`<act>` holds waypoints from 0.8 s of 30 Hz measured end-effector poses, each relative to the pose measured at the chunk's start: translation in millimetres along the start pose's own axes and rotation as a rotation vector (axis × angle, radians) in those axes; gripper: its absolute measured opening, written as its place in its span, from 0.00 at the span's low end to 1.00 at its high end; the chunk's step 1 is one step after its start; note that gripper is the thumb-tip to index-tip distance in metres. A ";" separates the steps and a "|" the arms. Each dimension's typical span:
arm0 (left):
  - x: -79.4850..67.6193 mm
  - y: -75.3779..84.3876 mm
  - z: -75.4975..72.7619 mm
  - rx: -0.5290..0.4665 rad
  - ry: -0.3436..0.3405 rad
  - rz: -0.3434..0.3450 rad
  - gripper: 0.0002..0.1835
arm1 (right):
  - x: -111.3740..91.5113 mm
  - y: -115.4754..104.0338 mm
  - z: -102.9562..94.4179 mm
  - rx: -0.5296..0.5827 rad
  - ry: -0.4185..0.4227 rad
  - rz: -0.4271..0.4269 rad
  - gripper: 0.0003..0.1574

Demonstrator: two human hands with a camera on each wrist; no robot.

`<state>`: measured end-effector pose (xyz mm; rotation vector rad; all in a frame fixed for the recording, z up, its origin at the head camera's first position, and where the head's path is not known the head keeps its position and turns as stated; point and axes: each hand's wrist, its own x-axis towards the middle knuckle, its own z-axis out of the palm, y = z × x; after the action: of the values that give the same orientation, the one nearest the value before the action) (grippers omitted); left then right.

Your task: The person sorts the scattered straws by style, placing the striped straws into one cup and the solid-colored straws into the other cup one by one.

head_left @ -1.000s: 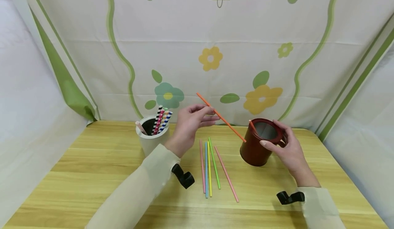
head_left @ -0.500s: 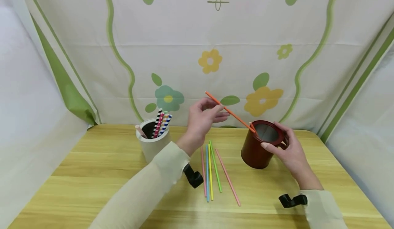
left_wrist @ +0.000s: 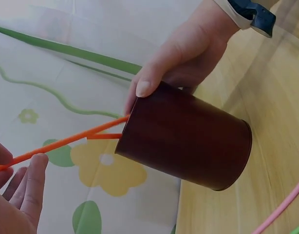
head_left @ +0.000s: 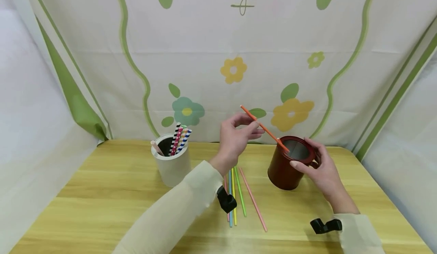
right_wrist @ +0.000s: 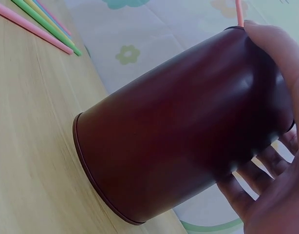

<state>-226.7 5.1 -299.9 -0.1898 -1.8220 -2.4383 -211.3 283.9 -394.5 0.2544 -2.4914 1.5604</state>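
In the head view my left hand (head_left: 235,139) pinches an orange straw (head_left: 268,131) between thumb and fingers. Its lower end reaches inside the mouth of a dark red mug (head_left: 285,172), which stands upright on the table. A second orange straw (left_wrist: 103,137) leans in the mug, with only its top end poking out past the rim in the left wrist view. My right hand (head_left: 324,172) holds the mug near its rim on the handle side, thumb at the front; in the right wrist view its fingers (right_wrist: 242,187) wrap the far side.
Several plain straws lie between the cups, among them a green straw (head_left: 240,193) and a pink straw (head_left: 253,200); my left forearm partly covers some. At left stands a white cup (head_left: 174,172) with striped and dotted straws (head_left: 177,138). A patterned cloth (head_left: 218,30) hangs behind the table.
My left hand has moved right with the orange straw, and the straw's lower end has gone from outside the mug to inside its mouth. The right hand stays on the mug.
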 end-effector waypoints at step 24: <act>8.5 7.6 9.6 0.403 -0.294 -0.307 0.02 | -0.4 2.3 -0.6 0.000 0.002 -0.023 0.55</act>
<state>-233.5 12.2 -288.7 -0.2639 -2.5993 -2.2446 -211.5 285.5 -396.4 0.2797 -2.4782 1.5509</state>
